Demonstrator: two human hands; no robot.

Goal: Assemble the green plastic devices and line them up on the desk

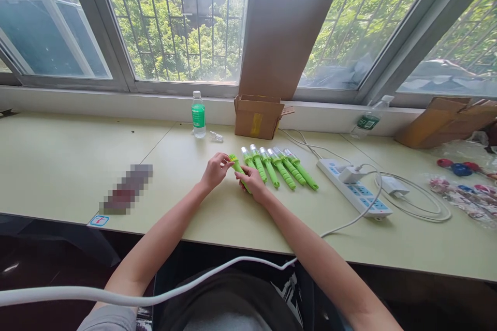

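My right hand [251, 182] is wrapped around the lower part of a green stick-shaped tool [237, 165], which tilts away from me just above the table. At its ridged yellow-green top end, the fingers of my left hand [216, 171] are closed together and touch it. This end carries no clear cover. Just to the right lies a row of several similar green sticks with clear caps [283, 166], side by side with their capped ends pointing to the window. What exact kind of tool they are, I cannot make out.
A water bottle [198, 116] and small clear plastic pieces [216, 136] stand behind my hands, beside a cardboard box [257, 118]. On the right are a power strip [353, 189] with looping cables and bagged colourful items [460, 186]. A white cable [155, 299] crosses before me.
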